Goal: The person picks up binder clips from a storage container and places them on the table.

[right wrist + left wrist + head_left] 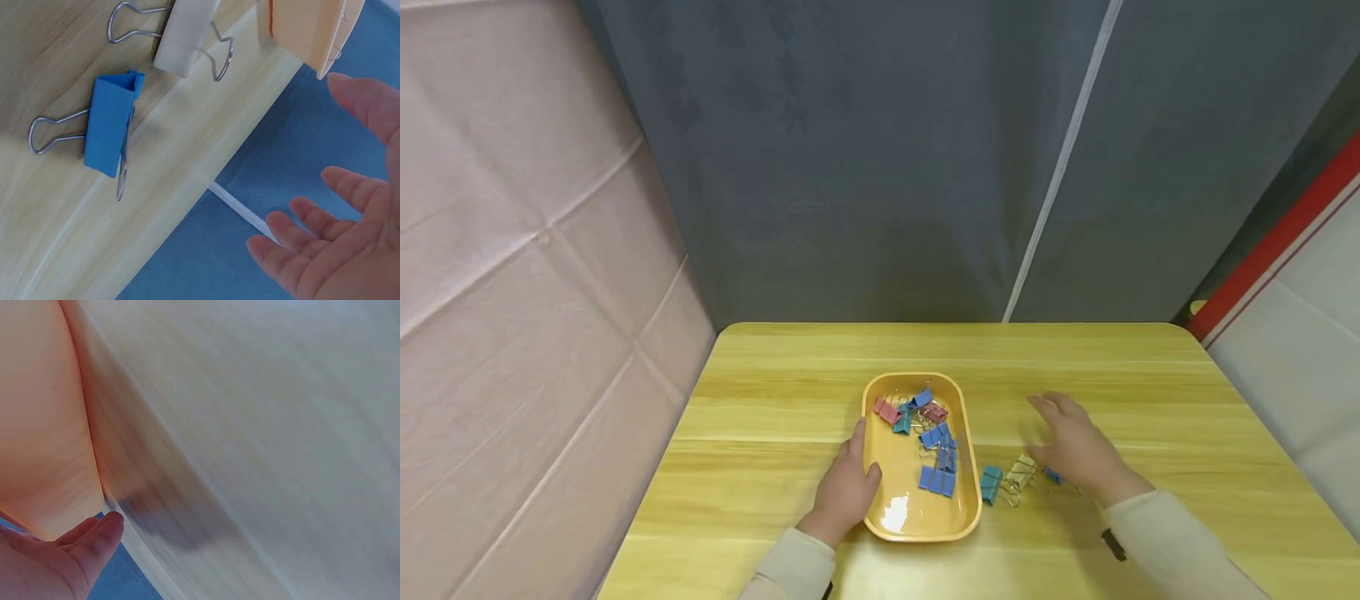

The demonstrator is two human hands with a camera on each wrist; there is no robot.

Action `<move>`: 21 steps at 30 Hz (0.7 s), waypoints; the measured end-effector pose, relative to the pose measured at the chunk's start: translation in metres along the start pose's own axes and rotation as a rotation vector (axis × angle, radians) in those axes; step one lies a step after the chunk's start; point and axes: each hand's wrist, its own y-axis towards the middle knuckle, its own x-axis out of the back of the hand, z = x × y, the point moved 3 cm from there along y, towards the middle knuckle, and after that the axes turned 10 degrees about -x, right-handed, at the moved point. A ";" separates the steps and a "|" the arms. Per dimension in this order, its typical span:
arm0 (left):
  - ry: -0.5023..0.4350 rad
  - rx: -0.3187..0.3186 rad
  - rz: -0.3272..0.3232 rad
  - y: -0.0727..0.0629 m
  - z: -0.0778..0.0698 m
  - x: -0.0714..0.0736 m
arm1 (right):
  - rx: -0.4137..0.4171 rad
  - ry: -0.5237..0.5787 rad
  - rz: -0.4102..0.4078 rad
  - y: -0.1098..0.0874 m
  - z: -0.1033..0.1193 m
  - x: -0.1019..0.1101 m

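Observation:
A yellow tray point(891, 471) holds several blue, pink and teal binder clips, mostly at its far end and right side. My left hand point(844, 487) grips the tray's left rim, thumb over the edge and fingers along the outer wall; the left wrist view shows the fingertips against that wall point(44, 419). Right of the tray lie a teal binder clip point(991, 483), a pale yellow one point(1020, 473) and a blue one point(1053, 476), partly hidden by my right hand point(1078, 446). That hand hovers above the table, fingers spread and holding nothing. The blue clip point(107, 125) appears whole in the right wrist view.
The wood-grain table point(760, 467) reaches back to a dark panel point(850, 167) with a pale strip. A light padded wall point(535, 333) stands at the left, and a red-edged white panel point(1300, 333) at the right.

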 end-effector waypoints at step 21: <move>0.002 -0.003 -0.002 0.000 -0.002 0.001 | 0.258 -0.080 -0.038 -0.004 0.041 -0.015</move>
